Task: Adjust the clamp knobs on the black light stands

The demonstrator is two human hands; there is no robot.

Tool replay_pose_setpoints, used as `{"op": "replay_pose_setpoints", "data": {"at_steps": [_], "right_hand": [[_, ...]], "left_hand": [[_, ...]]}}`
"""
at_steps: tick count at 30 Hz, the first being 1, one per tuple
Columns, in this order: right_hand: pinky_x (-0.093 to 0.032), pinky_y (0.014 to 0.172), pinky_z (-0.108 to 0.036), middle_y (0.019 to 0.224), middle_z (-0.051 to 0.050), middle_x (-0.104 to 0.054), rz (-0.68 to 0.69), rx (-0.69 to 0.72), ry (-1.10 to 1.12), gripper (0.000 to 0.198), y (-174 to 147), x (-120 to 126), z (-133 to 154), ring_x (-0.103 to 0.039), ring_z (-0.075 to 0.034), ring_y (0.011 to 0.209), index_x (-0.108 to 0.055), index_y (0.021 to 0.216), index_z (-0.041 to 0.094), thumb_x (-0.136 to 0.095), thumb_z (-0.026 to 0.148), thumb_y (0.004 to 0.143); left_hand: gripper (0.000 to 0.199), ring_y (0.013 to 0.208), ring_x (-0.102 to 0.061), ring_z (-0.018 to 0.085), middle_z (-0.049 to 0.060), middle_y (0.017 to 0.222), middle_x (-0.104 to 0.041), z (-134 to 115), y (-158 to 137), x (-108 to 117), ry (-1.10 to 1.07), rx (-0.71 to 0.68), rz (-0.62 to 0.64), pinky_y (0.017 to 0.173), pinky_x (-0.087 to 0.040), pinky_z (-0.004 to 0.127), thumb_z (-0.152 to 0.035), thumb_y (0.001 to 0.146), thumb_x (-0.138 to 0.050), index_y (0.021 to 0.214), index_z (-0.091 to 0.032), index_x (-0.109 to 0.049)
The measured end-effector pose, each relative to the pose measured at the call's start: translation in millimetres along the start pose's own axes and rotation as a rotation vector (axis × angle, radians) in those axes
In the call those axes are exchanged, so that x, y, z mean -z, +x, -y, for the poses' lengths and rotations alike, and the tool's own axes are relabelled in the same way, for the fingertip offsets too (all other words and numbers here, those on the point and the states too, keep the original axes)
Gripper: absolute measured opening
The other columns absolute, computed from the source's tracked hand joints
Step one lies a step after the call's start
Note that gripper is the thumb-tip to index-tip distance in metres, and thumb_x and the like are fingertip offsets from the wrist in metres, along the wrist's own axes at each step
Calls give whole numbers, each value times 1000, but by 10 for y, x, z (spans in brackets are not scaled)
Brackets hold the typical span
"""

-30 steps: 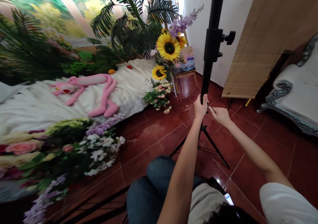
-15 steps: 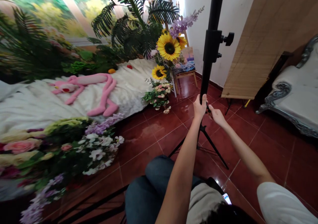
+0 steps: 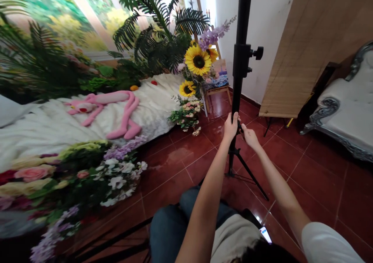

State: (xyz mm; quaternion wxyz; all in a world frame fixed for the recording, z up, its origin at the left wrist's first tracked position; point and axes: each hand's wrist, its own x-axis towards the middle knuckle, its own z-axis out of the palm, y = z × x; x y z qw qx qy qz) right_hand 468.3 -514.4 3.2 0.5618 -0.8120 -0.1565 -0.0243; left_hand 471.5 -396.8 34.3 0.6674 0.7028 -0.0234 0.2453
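A black tripod light stand (image 3: pixel 240 57) rises upright from the red tiled floor, its legs spread at the bottom. My left hand (image 3: pixel 230 126) is wrapped around its lower pole. My right hand (image 3: pixel 248 135) pinches a small fitting on the same pole just beside the left hand. A clamp with a black knob (image 3: pixel 257 53) sits higher on the pole.
A white draped bed with a pink plush toy (image 3: pixel 110 105) lies left. Flower arrangements (image 3: pixel 87 173) line the near left; sunflowers (image 3: pixel 198 60) and a small easel stand behind. A bamboo screen (image 3: pixel 309 49) and white armchair (image 3: pixel 346 103) are right. A phone (image 3: pixel 265 234) rests on my lap.
The stand has shifted slightly left and farther from me, with both hands staying on its lower pole. The view has tilted a little, showing more of the pole's top.
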Motion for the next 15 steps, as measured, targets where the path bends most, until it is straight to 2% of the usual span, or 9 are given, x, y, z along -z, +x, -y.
{"op": "replay_pose_setpoints", "data": {"at_steps": [2,5,8,10,12,15], "right_hand": [[-32,52,-26,42,0,-40,5,4,-13,72,-6,7,14,-38,-11,45,-35,47,22,-24,83,82],[-33,54,-26,41,0,-40,6,6,-29,73,-32,16,43,-39,-12,45,-35,45,22,-23,83,83],[-36,58,-26,40,0,-42,32,8,-24,75,-64,19,72,-43,-12,45,-39,43,21,-21,80,85],[-39,62,-27,39,-1,-42,55,14,-10,77,-75,20,91,-44,-12,45,-41,40,21,-19,78,87],[-40,64,-27,39,-1,-42,71,13,19,78,-72,30,110,-45,-11,44,-42,39,21,-20,77,88],[-39,61,-26,38,-2,-41,109,-30,82,76,-66,76,131,-43,-11,43,-38,38,21,-24,77,87]], "left_hand": [[50,78,-63,11,5,87,-65,-18,-14,46,-19,21,66,78,-51,25,-65,90,-38,91,-18,-57],[49,95,-65,16,9,106,-68,-78,-108,165,-13,12,119,87,-53,29,-61,88,-48,111,-18,-58],[53,110,-63,20,11,125,-64,-113,-351,414,-20,21,129,94,-52,33,-57,87,-52,123,-19,-57],[51,106,-66,20,11,124,-65,-72,-631,684,-3,90,155,91,-54,34,-58,87,-51,118,-19,-61],[50,93,-70,20,11,113,-70,38,-1012,1045,74,201,167,86,-56,35,-60,86,-51,104,-16,-66],[48,87,-70,21,9,98,-73,284,-1722,1735,217,333,47,85,-57,37,-60,80,-56,95,-17,-69]]}}
